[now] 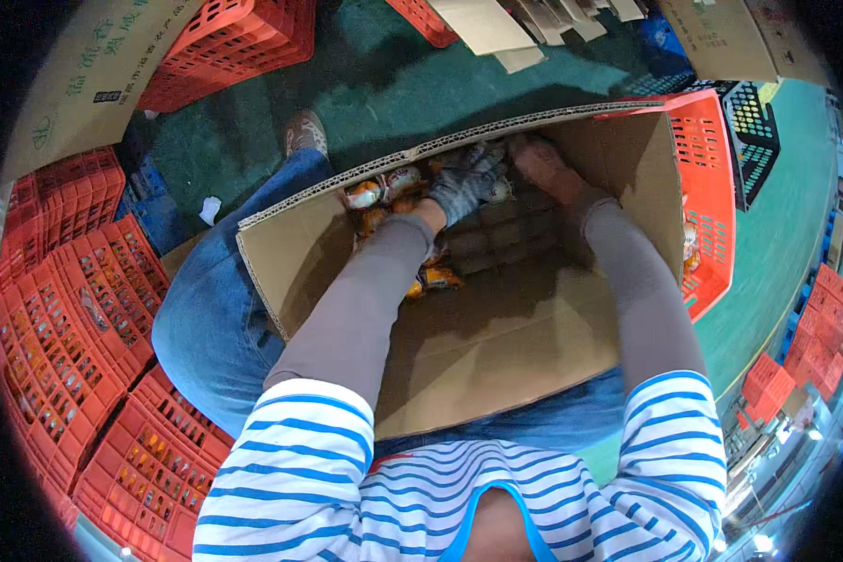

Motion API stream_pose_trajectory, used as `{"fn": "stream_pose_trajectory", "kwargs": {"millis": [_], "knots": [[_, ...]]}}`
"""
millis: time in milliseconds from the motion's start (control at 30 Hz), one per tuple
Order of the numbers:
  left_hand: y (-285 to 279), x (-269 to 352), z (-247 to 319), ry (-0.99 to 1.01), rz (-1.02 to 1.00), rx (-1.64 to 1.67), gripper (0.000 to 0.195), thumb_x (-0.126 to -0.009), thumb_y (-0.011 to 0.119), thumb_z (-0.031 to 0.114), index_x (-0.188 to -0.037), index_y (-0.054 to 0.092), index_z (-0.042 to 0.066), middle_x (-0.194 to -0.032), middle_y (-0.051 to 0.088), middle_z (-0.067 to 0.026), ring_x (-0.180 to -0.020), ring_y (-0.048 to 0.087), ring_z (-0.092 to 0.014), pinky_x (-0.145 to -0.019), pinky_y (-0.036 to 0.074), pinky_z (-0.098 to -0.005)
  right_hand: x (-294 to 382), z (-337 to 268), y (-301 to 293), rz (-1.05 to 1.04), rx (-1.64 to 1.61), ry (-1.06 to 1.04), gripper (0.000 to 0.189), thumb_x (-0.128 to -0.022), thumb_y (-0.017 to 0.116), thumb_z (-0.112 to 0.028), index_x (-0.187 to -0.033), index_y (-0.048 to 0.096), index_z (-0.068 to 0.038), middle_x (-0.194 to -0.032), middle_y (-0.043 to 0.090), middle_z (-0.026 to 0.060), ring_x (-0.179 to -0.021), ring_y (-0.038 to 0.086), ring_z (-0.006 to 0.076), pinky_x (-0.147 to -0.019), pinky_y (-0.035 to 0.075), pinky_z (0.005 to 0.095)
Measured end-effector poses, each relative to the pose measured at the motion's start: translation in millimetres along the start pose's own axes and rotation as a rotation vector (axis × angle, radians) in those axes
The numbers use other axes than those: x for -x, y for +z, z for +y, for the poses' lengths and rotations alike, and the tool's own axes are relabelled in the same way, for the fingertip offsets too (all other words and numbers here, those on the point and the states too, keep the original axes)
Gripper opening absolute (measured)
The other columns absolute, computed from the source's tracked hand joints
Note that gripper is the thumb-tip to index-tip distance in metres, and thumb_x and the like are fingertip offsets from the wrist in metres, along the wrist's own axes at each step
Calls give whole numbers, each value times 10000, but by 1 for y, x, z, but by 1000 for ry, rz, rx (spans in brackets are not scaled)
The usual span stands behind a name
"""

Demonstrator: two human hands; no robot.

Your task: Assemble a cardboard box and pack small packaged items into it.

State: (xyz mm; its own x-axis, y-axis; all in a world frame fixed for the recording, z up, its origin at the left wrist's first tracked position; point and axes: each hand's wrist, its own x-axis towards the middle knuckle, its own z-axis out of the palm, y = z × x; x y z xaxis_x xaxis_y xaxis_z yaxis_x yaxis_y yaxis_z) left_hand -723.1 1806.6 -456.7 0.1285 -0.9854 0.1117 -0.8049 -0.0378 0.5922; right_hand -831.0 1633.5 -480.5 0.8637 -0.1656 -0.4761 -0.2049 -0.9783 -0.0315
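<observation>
Both my hands reach down inside an open cardboard box (499,344) between my legs. My left hand (467,179), in a grey striped glove, is near the far wall, over small orange-and-white wrapped packets (402,183). A pale packet (500,190) lies right by its fingers; whether they grip it is hidden. Against the far wall, close to the left hand, is my bare right hand (542,167). Its fingertips are in shadow, so I cannot make out anything in them. More orange packets (441,277) lie beneath my left forearm, on the box's left side.
A red plastic crate (713,151) with packets inside touches the box's right side. Beyond it is a black crate (748,140). Several red crates (63,351) of packets stand at my left. Flattened cardboard (488,28) and another red crate (239,49) are ahead on the green floor (393,84).
</observation>
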Motion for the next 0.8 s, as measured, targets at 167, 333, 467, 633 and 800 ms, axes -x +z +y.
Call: {"fn": "stream_pose_trajectory", "kwargs": {"millis": [167,333,467,633,800], "knots": [[-20,49,19,-336,-186,-223,462,-776,445,177,-1233,394,141,-1336,298,-69,-1164,347,-310,-964,256,-452,47,-60,-67,-11,-81,15,354,-778,515,-215,-1014,465,43,-970,535,171,-778,569,310,-621,479,393],[-14,43,24,-290,-377,-280,470,-806,358,138,-1276,338,151,-1356,268,-70,-1174,338,-310,-934,271,-490,53,-89,-50,53,-59,169,645,-693,643,-291,-1157,359,56,-931,544,198,-838,560,317,-660,471,401],[-29,25,38,-444,-641,-151,434,-858,267,140,-1289,319,147,-1378,220,-77,-1232,265,-310,-964,224,-505,70,-58,-22,21,-166,39,604,-694,650,-342,-1119,430,27,-927,550,197,-814,574,298,-640,460,418],[-44,26,20,-371,-438,43,486,-720,494,64,-1199,429,114,-1266,382,-146,-1157,366,-328,-962,295,-407,79,-40,-66,-163,-853,-44,397,-751,606,-360,-937,536,-17,-792,545,85,-661,545,192,-569,447,324],[-29,35,45,-822,202,531,466,-637,557,58,-1088,450,7,-1112,468,-225,-1024,455,-366,-883,371,-362,92,-55,-106,-379,-1351,202,332,-788,569,-337,-967,562,-57,-728,525,13,-630,477,91,-545,414,248]]}}
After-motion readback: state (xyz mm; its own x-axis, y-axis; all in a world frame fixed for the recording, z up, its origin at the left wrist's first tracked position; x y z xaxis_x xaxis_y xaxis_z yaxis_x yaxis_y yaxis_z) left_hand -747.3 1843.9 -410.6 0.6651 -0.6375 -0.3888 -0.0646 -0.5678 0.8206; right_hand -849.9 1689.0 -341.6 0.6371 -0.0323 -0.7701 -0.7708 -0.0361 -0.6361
